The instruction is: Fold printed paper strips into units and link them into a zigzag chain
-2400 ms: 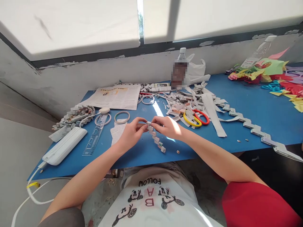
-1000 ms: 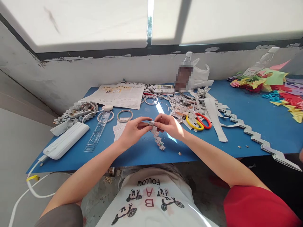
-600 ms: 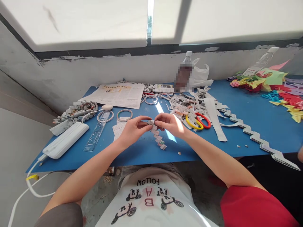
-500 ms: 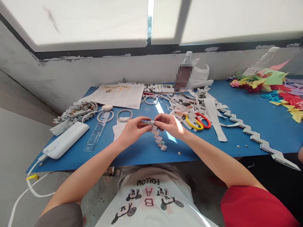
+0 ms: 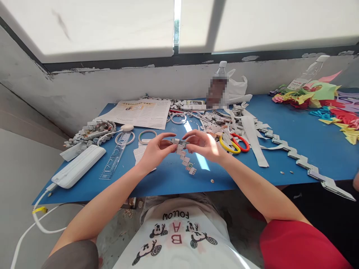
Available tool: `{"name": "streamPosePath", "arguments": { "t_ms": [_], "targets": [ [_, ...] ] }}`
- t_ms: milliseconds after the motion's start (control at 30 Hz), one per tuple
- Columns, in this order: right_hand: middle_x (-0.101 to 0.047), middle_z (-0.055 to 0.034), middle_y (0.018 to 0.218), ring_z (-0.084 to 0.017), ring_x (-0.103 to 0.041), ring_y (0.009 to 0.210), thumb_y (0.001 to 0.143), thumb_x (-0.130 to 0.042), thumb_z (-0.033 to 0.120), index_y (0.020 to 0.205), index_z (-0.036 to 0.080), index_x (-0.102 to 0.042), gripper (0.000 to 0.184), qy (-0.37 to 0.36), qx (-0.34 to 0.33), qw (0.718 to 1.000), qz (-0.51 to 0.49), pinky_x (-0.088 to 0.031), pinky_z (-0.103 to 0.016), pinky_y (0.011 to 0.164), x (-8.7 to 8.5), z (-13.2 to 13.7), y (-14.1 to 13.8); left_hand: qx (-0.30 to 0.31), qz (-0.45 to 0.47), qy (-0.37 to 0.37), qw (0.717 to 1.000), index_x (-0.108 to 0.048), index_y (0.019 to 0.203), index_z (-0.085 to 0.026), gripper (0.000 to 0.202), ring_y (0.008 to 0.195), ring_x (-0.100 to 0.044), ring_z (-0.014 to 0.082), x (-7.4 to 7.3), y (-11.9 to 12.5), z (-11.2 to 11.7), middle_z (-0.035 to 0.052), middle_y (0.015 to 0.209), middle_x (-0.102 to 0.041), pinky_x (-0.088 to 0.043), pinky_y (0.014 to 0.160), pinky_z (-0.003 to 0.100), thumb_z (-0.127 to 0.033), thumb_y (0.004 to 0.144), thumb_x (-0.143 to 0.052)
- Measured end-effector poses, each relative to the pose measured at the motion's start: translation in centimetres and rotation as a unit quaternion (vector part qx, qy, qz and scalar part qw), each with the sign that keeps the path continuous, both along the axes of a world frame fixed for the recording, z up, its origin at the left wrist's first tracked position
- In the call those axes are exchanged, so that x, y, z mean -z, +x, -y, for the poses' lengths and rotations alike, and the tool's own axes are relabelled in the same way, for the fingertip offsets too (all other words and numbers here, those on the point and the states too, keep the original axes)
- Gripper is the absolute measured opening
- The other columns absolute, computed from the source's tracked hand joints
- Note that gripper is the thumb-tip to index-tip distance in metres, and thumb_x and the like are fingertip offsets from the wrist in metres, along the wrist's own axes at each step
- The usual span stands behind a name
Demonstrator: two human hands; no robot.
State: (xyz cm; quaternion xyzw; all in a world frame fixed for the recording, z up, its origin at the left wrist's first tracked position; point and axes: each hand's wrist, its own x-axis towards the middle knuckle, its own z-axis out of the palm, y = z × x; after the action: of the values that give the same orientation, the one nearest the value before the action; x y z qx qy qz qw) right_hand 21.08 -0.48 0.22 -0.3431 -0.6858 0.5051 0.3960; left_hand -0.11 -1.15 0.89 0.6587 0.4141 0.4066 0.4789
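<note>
A zigzag chain [image 5: 185,161] folded from newspaper strips hangs between my hands, its lower end dangling over the blue table. My left hand [image 5: 157,151] pinches the upper end between thumb and fingers. From the other side, my right hand [image 5: 204,146] has its thumb and fingertips closed at the tip of that same end. Fingers partly cover the held links. Right of my right hand lie scissors [image 5: 237,150] with yellow and red handles, beside a heap of folded paper pieces [image 5: 217,125].
On the left are a white power bank [image 5: 78,166] with a cable, a clear ruler [image 5: 113,160] and a paper-chain bundle [image 5: 94,130]. A newspaper [image 5: 143,114] and bottle [image 5: 218,87] stand behind. Rightward lie a longer chain [image 5: 301,160] and colored paper [image 5: 322,99].
The held end of the chain has shifted slightly left and up. My right hand's fingers have spread and drawn back a little, showing more of the end.
</note>
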Motion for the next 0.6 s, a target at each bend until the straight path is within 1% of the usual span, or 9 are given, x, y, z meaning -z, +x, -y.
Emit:
{"name": "streamPosePath", "arguments": {
  "t_ms": [67, 167, 233, 300, 367, 467, 533, 600],
  "targets": [
    [-0.065, -0.0020, 0.077, -0.014, -0.058, 0.067, 0.081, -0.065, 0.031, 0.098, 0.020, -0.060, 0.020, 0.008, 0.019, 1.000, 0.018, -0.050, -0.031, 0.066, 0.0, 0.2, -0.2, 0.002, 0.001, 0.004, 1.000, -0.061, 0.114, -0.019, 0.042, 0.084, -0.072, 0.0232, 0.0, 0.0, 0.0, 0.0044, 0.082, -0.073, -0.060, 0.083, 0.040, -0.040, 0.078, -0.071],
    [-0.062, -0.0002, 0.070, -0.012, -0.055, 0.060, 0.082, -0.062, 0.027, 0.094, 0.020, -0.063, 0.013, 0.024, 0.043, 0.999, 0.002, -0.047, -0.028, 0.059, 0.3, 0.2, -0.6, 0.017, 0.008, 0.010, 1.000, -0.061, 0.113, -0.019, 0.041, 0.083, -0.071, 0.0228, -0.1, 0.1, 0.3, 0.0050, 0.086, -0.073, -0.060, 0.083, 0.038, -0.038, 0.078, -0.071],
    [-0.061, 0.0003, 0.067, -0.011, -0.053, 0.058, 0.081, -0.062, 0.022, 0.089, 0.020, -0.065, 0.009, 0.030, 0.047, 0.998, -0.009, -0.044, -0.026, 0.054, 0.5, 0.2, -0.7, 0.031, 0.009, 0.015, 0.999, -0.060, 0.114, -0.021, 0.041, 0.083, -0.071, 0.0223, -0.1, 0.1, 0.5, 0.0047, 0.087, -0.073, -0.060, 0.081, 0.037, -0.039, 0.079, -0.070],
    [-0.061, -0.0001, 0.065, -0.011, -0.053, 0.056, 0.079, -0.063, 0.020, 0.083, 0.018, -0.066, 0.005, 0.025, 0.037, 0.999, -0.015, -0.044, -0.026, 0.053, 0.5, 0.3, -0.5, 0.042, 0.010, 0.023, 0.999, -0.058, 0.115, -0.022, 0.040, 0.082, -0.071, 0.0214, -0.1, 0.2, 0.6, 0.0044, 0.087, -0.072, -0.060, 0.079, 0.036, -0.040, 0.080, -0.068],
    [-0.065, -0.0024, 0.070, -0.012, -0.058, 0.059, 0.078, -0.065, 0.022, 0.086, 0.017, -0.067, 0.009, 0.014, 0.002, 1.000, -0.028, -0.049, -0.027, 0.055, 0.3, 0.6, -0.3, 0.054, 0.025, 0.027, 0.998, -0.057, 0.114, -0.023, 0.038, 0.079, -0.070, 0.0202, 0.0, 0.2, 0.5, 0.0043, 0.087, -0.071, -0.059, 0.076, 0.035, -0.041, 0.082, -0.066],
    [-0.070, -0.0081, 0.086, -0.017, -0.067, 0.073, 0.078, -0.071, 0.026, 0.100, 0.016, -0.067, 0.025, 0.008, -0.057, 0.997, -0.052, -0.055, -0.031, 0.063, -0.1, 1.1, 0.0, 0.063, 0.058, 0.024, 0.996, -0.055, 0.109, -0.022, 0.034, 0.075, -0.069, 0.0187, 0.1, 0.1, 0.3, 0.0036, 0.085, -0.070, -0.058, 0.072, 0.034, -0.043, 0.083, -0.064],
    [-0.071, -0.0097, 0.089, -0.020, -0.069, 0.079, 0.077, -0.073, 0.030, 0.102, 0.016, -0.067, 0.030, 0.009, -0.070, 0.996, -0.061, -0.057, -0.032, 0.064, -0.1, 1.3, 0.1, 0.061, 0.068, 0.019, 0.996, -0.054, 0.104, -0.022, 0.032, 0.073, -0.068, 0.0180, 0.1, 0.1, 0.1, 0.0030, 0.083, -0.069, -0.057, 0.070, 0.033, -0.043, 0.082, -0.066],
    [-0.071, -0.0086, 0.083, -0.020, -0.069, 0.074, 0.077, -0.073, 0.035, 0.097, 0.016, -0.067, 0.029, 0.010, -0.057, 0.996, -0.068, -0.056, -0.031, 0.059, -0.1, 1.4, -0.2, 0.058, 0.071, 0.018, 0.996, -0.053, 0.099, -0.021, 0.031, 0.071, -0.067, 0.0173, 0.2, 0.1, 0.1, 0.0030, 0.081, -0.069, -0.057, 0.068, 0.032, -0.043, 0.081, -0.067]
  ]
}}
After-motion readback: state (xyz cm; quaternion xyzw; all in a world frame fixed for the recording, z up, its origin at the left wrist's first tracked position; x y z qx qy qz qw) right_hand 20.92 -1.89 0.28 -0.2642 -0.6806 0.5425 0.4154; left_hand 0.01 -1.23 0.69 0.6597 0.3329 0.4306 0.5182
